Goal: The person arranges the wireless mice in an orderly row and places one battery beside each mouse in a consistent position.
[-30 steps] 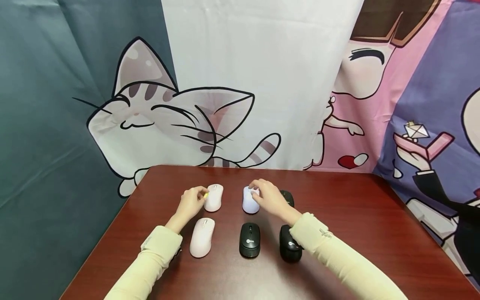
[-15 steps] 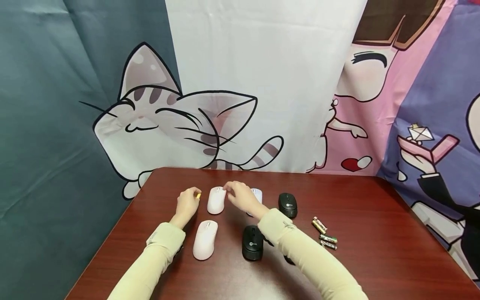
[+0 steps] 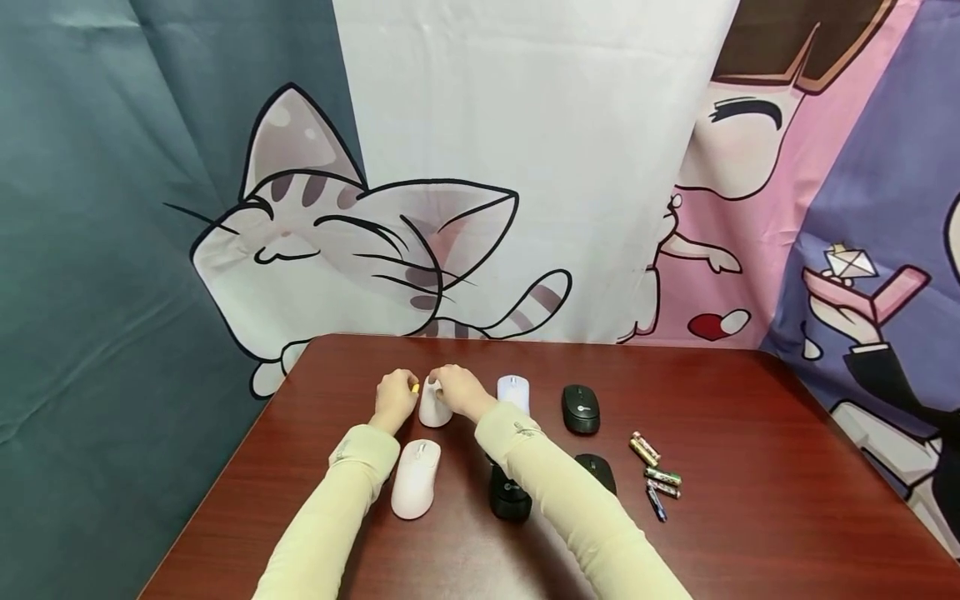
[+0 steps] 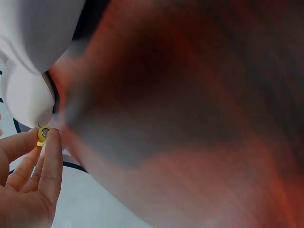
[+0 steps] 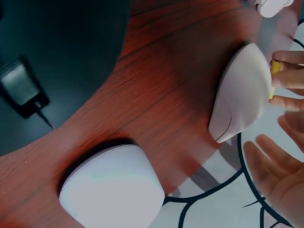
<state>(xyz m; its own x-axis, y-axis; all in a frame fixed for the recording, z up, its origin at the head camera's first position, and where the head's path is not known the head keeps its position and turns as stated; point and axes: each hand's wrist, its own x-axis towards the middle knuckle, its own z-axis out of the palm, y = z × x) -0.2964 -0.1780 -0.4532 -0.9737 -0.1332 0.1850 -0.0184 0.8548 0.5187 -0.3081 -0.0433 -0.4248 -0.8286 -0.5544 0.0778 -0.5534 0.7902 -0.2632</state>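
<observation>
Between the fingertips of my left hand [image 3: 395,398] is a small yellow battery [image 4: 44,133], its round metal end showing in the left wrist view. The hand is just left of the back-left white computer mouse [image 3: 434,411]. My right hand [image 3: 462,390] reaches in from the other side of that mouse and covers its right part in the head view. The right wrist view has its fingers [image 5: 270,152] loosely spread and holding nothing, a little way from the mouse. Whether any fingertip touches the mouse cannot be told.
Another white mouse [image 3: 415,479] lies in front. A pale lavender mouse [image 3: 513,390] and black mice [image 3: 581,408] stand to the right, one black mouse [image 3: 510,497] partly under my right sleeve. Several loose batteries [image 3: 663,477] lie at the right on the brown table [image 3: 750,500].
My right hand has travelled left from the lavender mouse to the back-left white mouse, uncovering the batteries at the right. The left hand moved slightly away, then back beside that mouse, keeping the battery.
</observation>
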